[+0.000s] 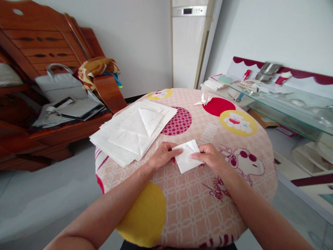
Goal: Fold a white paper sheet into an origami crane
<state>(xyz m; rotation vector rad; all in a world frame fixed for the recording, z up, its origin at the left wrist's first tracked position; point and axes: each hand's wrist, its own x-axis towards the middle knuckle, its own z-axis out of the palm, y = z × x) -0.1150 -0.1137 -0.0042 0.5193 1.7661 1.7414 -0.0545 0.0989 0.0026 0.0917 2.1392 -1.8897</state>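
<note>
Between both hands, a little above the round table, is a small folded piece of white paper [186, 160], roughly square with layered flaps at its top edge. My left hand [168, 154] pinches its left side, thumb on the upper face. On the right side, my right hand [208, 156] grips it the same way, thumb near a fold. The fingers beneath the paper are mostly hidden. To the left lies a stack of white paper sheets [114, 140], with a creased, partly folded sheet [148, 121] on top. A folded paper crane [203, 100] stands at the table's far side.
The round table wears a patterned cloth [182, 208]. A wooden bench [101, 92] with a bag [61, 83] and clothes stands left. At right, a glass-topped stand [286, 107] holds a red-capped bottle, metal containers and papers. A tall white air conditioner [186, 48] stands behind.
</note>
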